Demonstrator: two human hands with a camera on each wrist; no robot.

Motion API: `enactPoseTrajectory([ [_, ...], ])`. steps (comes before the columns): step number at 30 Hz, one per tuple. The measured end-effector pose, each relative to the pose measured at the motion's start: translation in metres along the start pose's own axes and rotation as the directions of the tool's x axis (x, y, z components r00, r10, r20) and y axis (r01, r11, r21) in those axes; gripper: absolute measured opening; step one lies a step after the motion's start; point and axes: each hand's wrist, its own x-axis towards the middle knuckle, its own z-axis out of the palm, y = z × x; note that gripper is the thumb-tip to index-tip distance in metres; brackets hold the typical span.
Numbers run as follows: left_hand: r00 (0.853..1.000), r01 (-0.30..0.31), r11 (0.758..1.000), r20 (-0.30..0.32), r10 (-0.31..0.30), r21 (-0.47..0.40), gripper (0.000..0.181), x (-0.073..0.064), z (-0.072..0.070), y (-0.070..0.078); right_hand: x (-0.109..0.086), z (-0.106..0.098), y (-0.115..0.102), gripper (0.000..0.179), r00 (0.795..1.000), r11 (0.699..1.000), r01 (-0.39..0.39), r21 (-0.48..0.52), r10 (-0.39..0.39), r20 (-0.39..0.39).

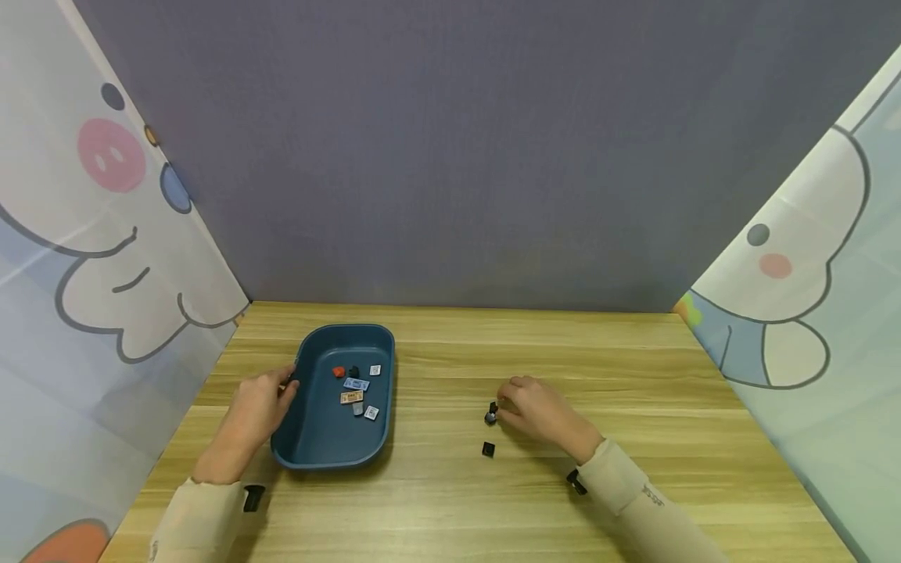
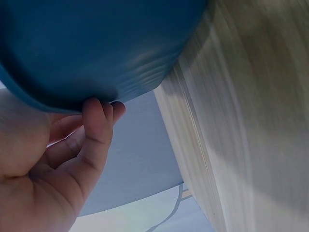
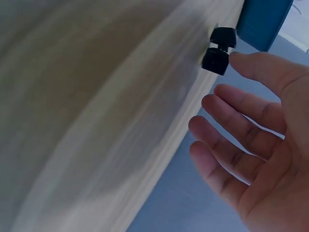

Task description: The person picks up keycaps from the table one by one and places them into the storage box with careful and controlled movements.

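A blue tray (image 1: 331,457) stands on the left of the wooden table. My left hand (image 1: 256,410) holds its left rim, with fingertips (image 2: 94,113) against the outer wall in the left wrist view. Right of the table's middle, my right hand (image 1: 538,410) hovers with loosely spread fingers beside a small black piece with a grey round part (image 1: 490,417). The thumb (image 3: 251,65) is close to the black piece (image 3: 216,60); I cannot tell whether they touch. A small black square piece (image 1: 489,450) lies nearer to me.
Inside the tray lie a red piece (image 1: 339,371), a black piece (image 1: 354,371), a blue printed tile (image 1: 356,384), a tan printed tile (image 1: 352,397), a grey piece (image 1: 358,408) and white tiles (image 1: 371,413). A grey panel (image 1: 450,156) rises behind the table (image 1: 436,508).
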Motion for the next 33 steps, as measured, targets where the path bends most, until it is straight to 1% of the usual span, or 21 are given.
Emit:
enactPoseTrajectory([
  [5,1.000,0.000,1.000,0.000,0.000,0.007,0.026,0.001,0.000,0.000,-0.001,0.006,0.003,0.016,1.000,1.000,0.012,-0.003,-0.012,-0.003],
  [10,1.000,-0.001,1.000,-0.002,0.001,0.006,0.026,0.001,0.000,0.000,-0.001,0.010,0.003,0.015,1.000,1.000,0.002,0.012,-0.003,0.007],
  [18,1.000,0.010,1.000,0.015,-0.010,0.003,0.027,0.001,0.000,0.000,0.002,0.012,0.001,0.012,1.000,1.000,-0.004,0.011,0.004,0.014],
  [27,1.000,0.006,1.000,0.011,-0.006,0.011,0.027,0.001,-0.001,0.001,0.005,0.012,0.001,0.009,1.000,1.000,-0.008,0.014,0.007,0.029],
  [33,0.999,0.033,0.999,0.037,-0.034,0.017,0.028,0.000,-0.003,0.002,0.006,0.012,0.001,0.008,0.999,1.000,-0.013,0.023,0.012,0.030],
])
